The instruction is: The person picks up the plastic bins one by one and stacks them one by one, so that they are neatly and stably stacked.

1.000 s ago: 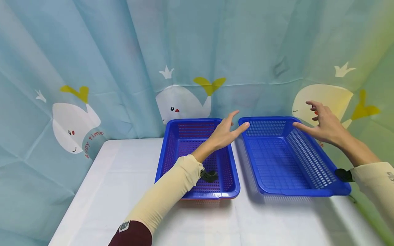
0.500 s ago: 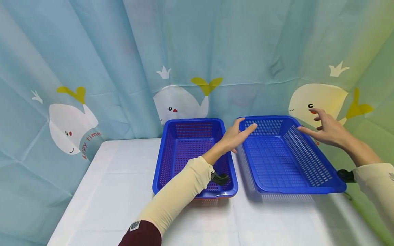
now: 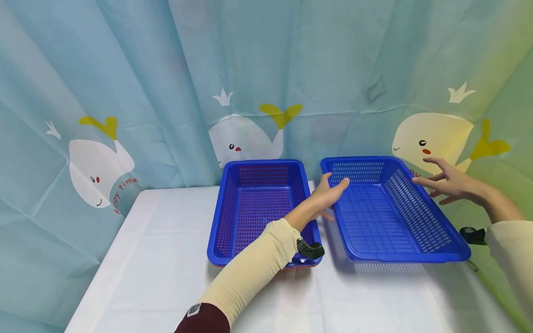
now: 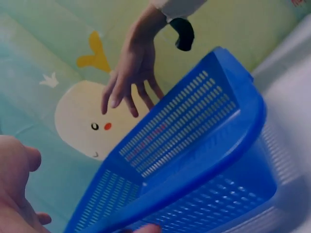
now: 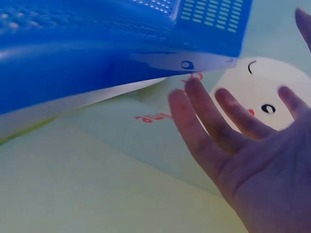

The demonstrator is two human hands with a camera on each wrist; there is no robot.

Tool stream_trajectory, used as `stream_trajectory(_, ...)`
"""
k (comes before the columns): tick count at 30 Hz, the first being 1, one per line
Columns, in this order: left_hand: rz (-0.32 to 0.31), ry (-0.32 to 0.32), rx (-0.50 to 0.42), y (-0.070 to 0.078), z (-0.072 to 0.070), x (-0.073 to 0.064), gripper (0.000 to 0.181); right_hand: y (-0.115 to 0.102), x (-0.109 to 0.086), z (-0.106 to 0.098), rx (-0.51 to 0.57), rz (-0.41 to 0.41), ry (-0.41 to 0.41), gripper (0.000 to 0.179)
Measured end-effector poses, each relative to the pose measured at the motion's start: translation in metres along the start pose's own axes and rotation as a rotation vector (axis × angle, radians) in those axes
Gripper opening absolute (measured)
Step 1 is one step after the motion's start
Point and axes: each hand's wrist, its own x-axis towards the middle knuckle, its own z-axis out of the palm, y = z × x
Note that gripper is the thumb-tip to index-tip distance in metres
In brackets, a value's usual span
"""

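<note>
Okay, right-hand blue basket [image 3: 370,222] on bench [image 3: 145,268], right side | your left grip [image 3: 326,196] relaxed at its left rim, contact unclear | your right grip [image 3: 451,183] released, fingers spread beside its right rim | second blue basket [image 3: 262,208] leftward | whale-print curtain [image 3: 333,69] behind

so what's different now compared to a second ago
The left hand has moved right and nearer the person, from above the left basket's right edge to the right basket's left rim. The right hand has come lower beside that basket's right side. Neither hand has clearly taken hold of anything. Both baskets stayed put.
</note>
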Motion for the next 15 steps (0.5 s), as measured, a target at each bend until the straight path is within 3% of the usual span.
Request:
stream_trajectory(7,-0.007,-0.013,-0.082,-0.01,0.004,0.007,0.064,0.014,-0.001,-0.003,0.162,-0.003,-0.162,0.084)
stream_trajectory(11,-0.016,0.014,-0.133,-0.014,0.009,0.012,0.06,0.026,0.001,-0.002,0.232,0.005,-0.188,0.073)
stream_trajectory(15,-0.02,0.055,-0.109,-0.016,0.015,0.015,0.062,0.036,0.003,0.0,0.289,0.007,-0.203,0.063)
